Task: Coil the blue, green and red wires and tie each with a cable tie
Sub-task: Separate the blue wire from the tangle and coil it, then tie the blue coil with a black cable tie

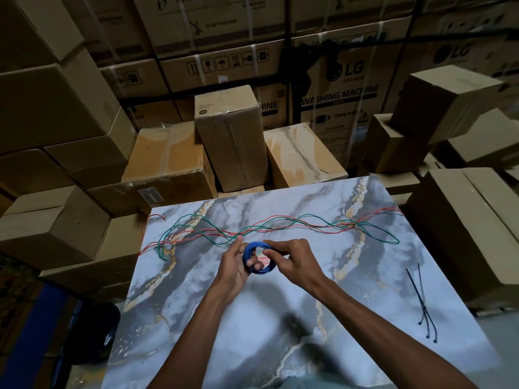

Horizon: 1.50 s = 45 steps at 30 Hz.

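Note:
The blue wire (254,246) is wound into a small ring, held above the middle of the marble-patterned table (196,318). My left hand (234,266) grips the ring's left side, with fingers through its middle. My right hand (286,261) pinches its right side. A small red-and-white label shows inside the ring. The green wire (376,231) and the red wire (280,219) lie loose and tangled together across the far part of the table, just beyond my hands. Three black cable ties (422,300) lie crossed near the table's right edge.
Cardboard boxes (233,136) are stacked on all sides beyond the table's far, left and right edges. A dark bag (95,332) sits on the floor at the table's left. The red wire's ends hang over both side edges.

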Available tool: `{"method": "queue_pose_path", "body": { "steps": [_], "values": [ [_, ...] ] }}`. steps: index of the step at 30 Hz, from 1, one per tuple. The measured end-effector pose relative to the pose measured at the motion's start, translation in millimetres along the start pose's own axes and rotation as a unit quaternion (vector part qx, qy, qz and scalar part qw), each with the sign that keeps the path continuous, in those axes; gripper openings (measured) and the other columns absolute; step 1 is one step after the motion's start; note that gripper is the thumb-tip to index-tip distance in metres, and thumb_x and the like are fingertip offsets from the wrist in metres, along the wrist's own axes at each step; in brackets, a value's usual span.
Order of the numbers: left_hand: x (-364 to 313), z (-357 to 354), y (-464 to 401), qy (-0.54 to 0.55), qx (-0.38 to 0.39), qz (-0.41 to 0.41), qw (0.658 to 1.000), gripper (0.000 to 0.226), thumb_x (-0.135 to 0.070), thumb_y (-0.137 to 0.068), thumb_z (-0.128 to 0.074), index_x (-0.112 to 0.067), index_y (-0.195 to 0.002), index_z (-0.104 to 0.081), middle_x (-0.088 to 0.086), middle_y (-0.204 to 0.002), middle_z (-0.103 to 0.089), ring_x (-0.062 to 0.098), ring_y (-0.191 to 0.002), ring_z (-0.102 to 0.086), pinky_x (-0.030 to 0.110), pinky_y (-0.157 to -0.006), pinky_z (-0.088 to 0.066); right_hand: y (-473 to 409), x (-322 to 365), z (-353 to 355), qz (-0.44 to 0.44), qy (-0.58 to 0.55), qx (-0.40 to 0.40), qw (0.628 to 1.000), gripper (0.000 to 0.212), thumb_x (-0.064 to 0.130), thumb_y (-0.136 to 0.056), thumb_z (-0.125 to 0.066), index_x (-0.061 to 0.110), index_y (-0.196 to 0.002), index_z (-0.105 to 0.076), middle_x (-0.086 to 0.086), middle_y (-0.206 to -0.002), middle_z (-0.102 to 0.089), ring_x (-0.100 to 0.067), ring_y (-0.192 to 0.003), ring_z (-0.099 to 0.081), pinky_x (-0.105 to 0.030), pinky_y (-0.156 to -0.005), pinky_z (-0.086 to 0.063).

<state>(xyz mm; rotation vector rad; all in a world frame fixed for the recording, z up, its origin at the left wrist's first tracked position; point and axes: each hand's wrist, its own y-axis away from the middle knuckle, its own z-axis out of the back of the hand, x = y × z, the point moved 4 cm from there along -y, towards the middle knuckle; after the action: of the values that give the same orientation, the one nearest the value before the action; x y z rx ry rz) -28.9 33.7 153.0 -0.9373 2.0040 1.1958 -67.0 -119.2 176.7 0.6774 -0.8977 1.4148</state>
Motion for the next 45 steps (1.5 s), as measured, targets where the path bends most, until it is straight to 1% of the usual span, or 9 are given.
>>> {"method": "queue_pose_path", "body": {
  "steps": [4,8,13,17,24,30,33,37,45],
  "values": [
    [6.6,-2.9,-2.7,-0.057,0.044,0.021,0.997,0.059,-0.044,-0.106,-0.033,-0.001,-0.087,-0.069,0.008,-0.052,-0.037,0.029,-0.055,-0.050,0.037,-0.070,-0.046,-3.2,-9.0,3.4,0.024,0.062,0.046,0.997,0.023,0.022,-0.094,-0.067,0.020,-0.113,-0.079,-0.015,-0.075,-0.069,-0.010,-0.064,-0.064,-0.020,-0.064,-0.046],
    [21.8,-14.1,-6.1,-0.021,0.017,0.035,0.999,0.048,-0.040,-0.104,-0.039,-0.006,-0.071,-0.048,0.002,-0.048,-0.030,0.024,-0.052,-0.040,0.030,-0.060,-0.043,-5.4,-19.3,10.8,-0.001,0.061,0.062,0.996,0.016,0.021,-0.094,-0.067,0.019,-0.102,-0.081,-0.012,-0.060,-0.051,-0.008,-0.053,-0.040,-0.020,-0.055,-0.038],
    [47.3,-26.9,-8.6,0.109,-0.014,0.041,0.993,0.044,-0.036,-0.105,-0.039,-0.011,-0.069,-0.043,-0.002,-0.047,-0.027,0.014,-0.045,-0.034,0.027,-0.055,-0.035,-5.1,-35.9,22.0,-0.074,-0.021,0.074,0.994,0.011,0.028,-0.090,-0.074,0.022,-0.093,-0.083,0.002,-0.070,-0.075,-0.011,-0.067,-0.069,-0.031,-0.073,-0.055],
    [59.7,-38.0,-12.3,0.121,-0.003,0.035,0.992,0.036,-0.030,-0.104,-0.041,-0.011,-0.074,-0.043,-0.003,-0.050,-0.030,0.015,-0.051,-0.033,0.026,-0.058,-0.033,-0.7,-50.8,31.0,-0.121,-0.080,0.059,0.988,0.010,0.024,-0.090,-0.077,0.017,-0.090,-0.084,-0.005,-0.071,-0.076,-0.007,-0.066,-0.067,-0.031,-0.076,-0.059],
    [69.6,-47.4,-33.2,-0.032,-0.003,0.000,0.999,0.039,-0.026,-0.108,-0.036,-0.010,-0.073,-0.041,-0.006,-0.047,-0.029,0.012,-0.043,-0.033,0.024,-0.051,-0.035,15.6,-88.7,26.2,-0.151,-0.111,0.051,0.981,0.019,0.029,-0.093,-0.074,0.026,-0.110,-0.081,0.013,-0.080,-0.075,0.002,-0.075,-0.061,-0.025,-0.078,-0.051],
    [77.9,-53.0,-40.9,-0.226,-0.002,-0.034,0.973,0.040,-0.027,-0.109,-0.036,-0.012,-0.073,-0.044,-0.006,-0.051,-0.039,0.012,-0.047,-0.040,0.021,-0.051,-0.035,28.5,-109.2,26.3,-0.276,-0.287,0.045,0.916,0.038,0.034,-0.093,-0.075,0.022,-0.128,-0.069,0.000,-0.117,-0.074,-0.011,-0.104,-0.067,-0.025,-0.082,-0.054],
    [87.6,-54.1,-44.4,-0.239,-0.013,-0.023,0.971,0.040,-0.025,-0.108,-0.037,-0.013,-0.071,-0.041,-0.001,-0.054,-0.036,0.012,-0.045,-0.038,0.019,-0.047,-0.033,42.7,-133.3,37.8,-0.321,-0.292,-0.022,0.901,0.033,0.046,-0.096,-0.067,0.020,-0.115,-0.073,-0.002,-0.112,-0.074,-0.013,-0.099,-0.068,-0.028,-0.080,-0.052],
    [104.4,-48.1,-50.7,-0.259,-0.030,-0.001,0.965,0.039,-0.026,-0.108,-0.039,-0.012,-0.072,-0.042,0.000,-0.053,-0.036,0.010,-0.042,-0.039,0.024,-0.050,-0.031,77.3,-174.8,70.9,-0.348,-0.146,-0.175,0.909,0.024,0.029,-0.098,-0.065,0.012,-0.087,-0.077,-0.007,-0.084,-0.074,-0.020,-0.081,-0.067,-0.028,-0.072,-0.048],
    [123.5,-43.7,-50.9,-0.266,-0.041,0.025,0.963,0.041,-0.028,-0.108,-0.038,-0.010,-0.072,-0.046,-0.005,-0.046,-0.041,0.013,-0.045,-0.039,0.029,-0.056,-0.032,134.6,-221.7,134.3,-0.344,0.136,-0.292,0.882,0.018,0.012,-0.087,-0.070,0.007,-0.104,-0.072,-0.016,-0.096,-0.071,-0.036,-0.094,-0.066,-0.033,-0.080,-0.043]
  ]
}}
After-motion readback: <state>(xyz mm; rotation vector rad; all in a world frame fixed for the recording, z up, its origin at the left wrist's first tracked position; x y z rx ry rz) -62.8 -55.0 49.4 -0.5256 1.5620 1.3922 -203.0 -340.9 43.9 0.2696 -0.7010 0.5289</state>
